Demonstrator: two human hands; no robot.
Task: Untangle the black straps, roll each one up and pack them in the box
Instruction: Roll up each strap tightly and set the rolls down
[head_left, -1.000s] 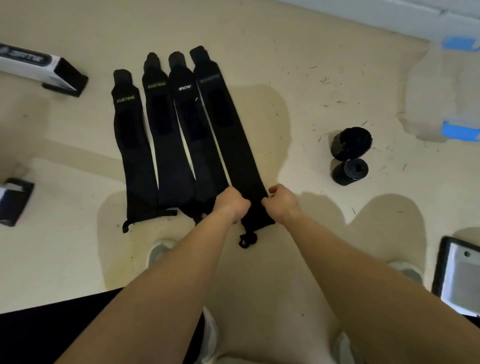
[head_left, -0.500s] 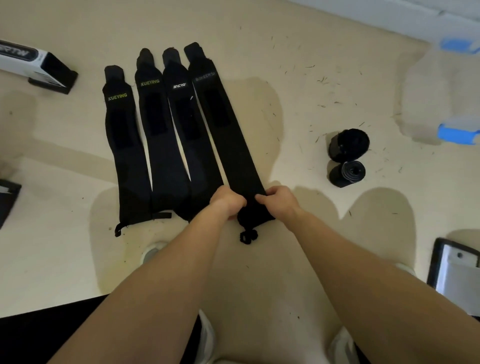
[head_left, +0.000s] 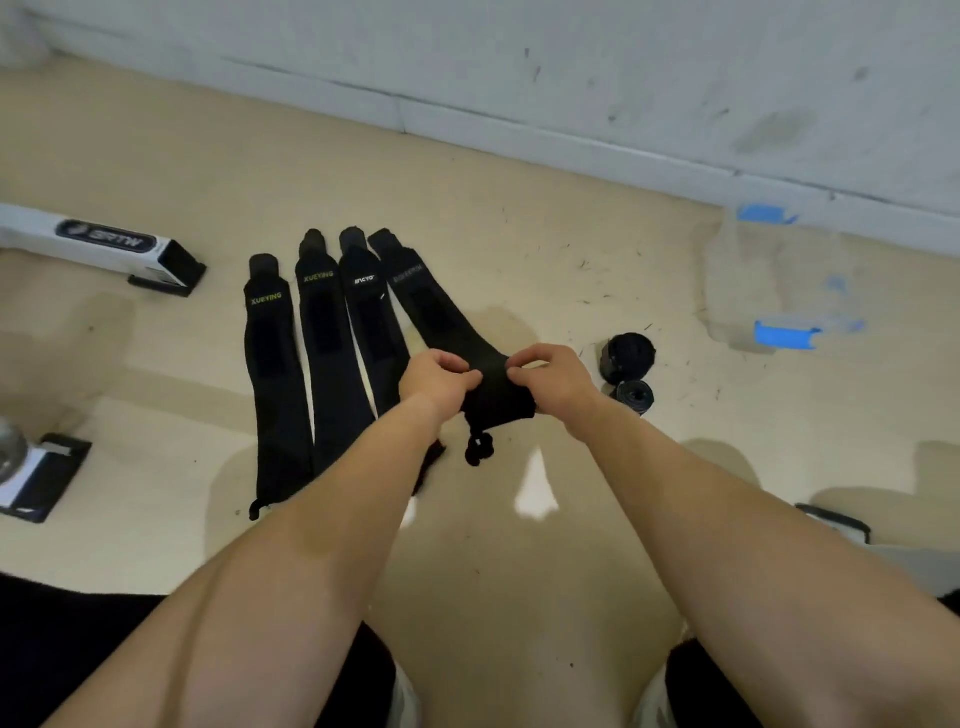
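Several black straps lie side by side on the beige floor. The rightmost strap (head_left: 441, 322) is lifted at its near end. My left hand (head_left: 439, 376) and my right hand (head_left: 545, 374) pinch that end from either side and hold a fold of it, with its thumb loop (head_left: 479, 452) dangling below. The other three straps (head_left: 322, 364) stay flat to the left. Two rolled straps (head_left: 629, 356) sit on the floor just right of my right hand. A white and black box (head_left: 104, 249) lies open-ended at the far left.
A grey wall (head_left: 571, 78) runs along the back. A clear plastic container with blue tape (head_left: 779, 291) stands at the right. A dark case (head_left: 41, 478) lies at the left edge, another tray (head_left: 841, 525) at the right. My knees are at the bottom.
Both hands have lifted the near end of the rightmost strap off the floor and folded it forward. The camera has tilted up, so the wall is now in view.
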